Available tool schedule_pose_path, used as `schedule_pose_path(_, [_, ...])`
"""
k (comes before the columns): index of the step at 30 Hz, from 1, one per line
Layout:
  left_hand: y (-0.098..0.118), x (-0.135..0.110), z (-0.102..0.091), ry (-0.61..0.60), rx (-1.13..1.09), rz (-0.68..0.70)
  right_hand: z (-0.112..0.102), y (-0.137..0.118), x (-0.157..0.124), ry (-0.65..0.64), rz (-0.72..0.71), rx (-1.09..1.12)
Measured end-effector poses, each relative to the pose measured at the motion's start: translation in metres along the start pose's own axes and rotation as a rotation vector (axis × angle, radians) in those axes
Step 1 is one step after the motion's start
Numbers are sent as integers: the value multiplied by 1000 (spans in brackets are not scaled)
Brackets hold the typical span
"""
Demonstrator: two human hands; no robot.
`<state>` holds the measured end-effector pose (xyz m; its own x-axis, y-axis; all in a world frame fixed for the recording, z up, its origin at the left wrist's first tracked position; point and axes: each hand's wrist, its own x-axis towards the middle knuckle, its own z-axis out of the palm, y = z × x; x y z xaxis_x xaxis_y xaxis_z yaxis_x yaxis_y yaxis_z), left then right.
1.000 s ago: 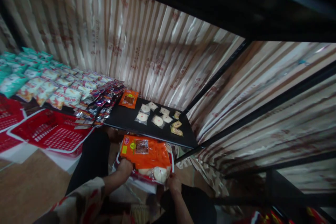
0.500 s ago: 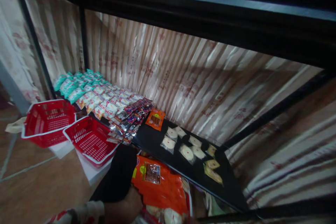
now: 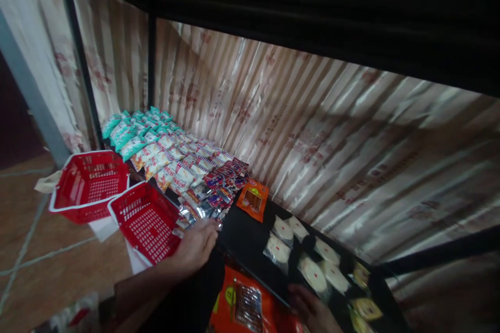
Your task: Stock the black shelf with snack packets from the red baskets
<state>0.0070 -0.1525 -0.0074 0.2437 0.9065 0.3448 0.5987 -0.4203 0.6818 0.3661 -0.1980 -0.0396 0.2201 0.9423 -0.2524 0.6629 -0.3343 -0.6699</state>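
My left hand (image 3: 197, 247) is at the shelf's front edge, beside a pile of small foil snack packets (image 3: 203, 208). Its fingers are curled together, and whatever they may hold is hidden. At the lower right, my right hand (image 3: 314, 309) reaches in, its fingers stretched out and dim beside the shelf edge. Below it, large orange snack packages (image 3: 238, 296) with clear windows lie in front of the shelf. One smaller-looking orange package (image 3: 253, 199) lies flat on the black shelf (image 3: 250, 244). Round white items in clear wrappers (image 3: 312, 272) lie to its right.
Two red baskets with white rims, one farther left (image 3: 89, 179) and one nearer (image 3: 146, 223), stand left of the shelf. White-and-red snack bags (image 3: 175, 161) and teal bags (image 3: 133, 132) fill its left end. Yellow packets (image 3: 367, 308) lie rightward. A black upper shelf (image 3: 273, 5) overhangs everything.
My left hand has moved up from beside the orange packages to the foil packets. My right hand has come into clearer view at the shelf edge. The view has shifted.
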Motion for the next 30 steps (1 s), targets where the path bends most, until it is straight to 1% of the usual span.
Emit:
schedule_pose_path(1, [-12, 8, -6, 71, 32, -45, 7, -16, 9, -35, -13, 95])
schedule_pose_path(3, [-37, 22, -13, 165, 89, -74, 24, -50, 26, -28, -84, 209])
schedule_pose_path(5, [-59, 31, -15, 222, 133, -91, 46, -82, 41, -11, -158, 272])
schedule_pose_path(7, [-78, 36, -15, 244, 159, -119, 68, -110, 56, 1, -219, 323])
schedule_pose_path(9, [-93, 37, -12, 244, 171, -157, 90, -132, 72, 22, -281, 387])
schedule_pose_path(10, [-100, 38, -10, 246, 175, -177, 99, -141, 79, 72, -304, 404])
schedule_pose_path(12, [-110, 38, -5, 254, 173, -217, 116, -154, 92, 130, -317, 394])
schedule_pose_path(16, [-121, 41, 3, 265, 130, -290, 137, -170, 110, 213, -370, 368])
schedule_pose_path(19, [-122, 43, 7, 263, 94, -286, 145, -176, 115, 231, -359, 362])
schedule_pose_path(26, [-123, 43, 20, 255, 32, -249, 153, -182, 117, 215, -348, 356])
schedule_pose_path(30, [-119, 45, 15, 211, 78, -195, 154, -183, 116, 205, -355, 360])
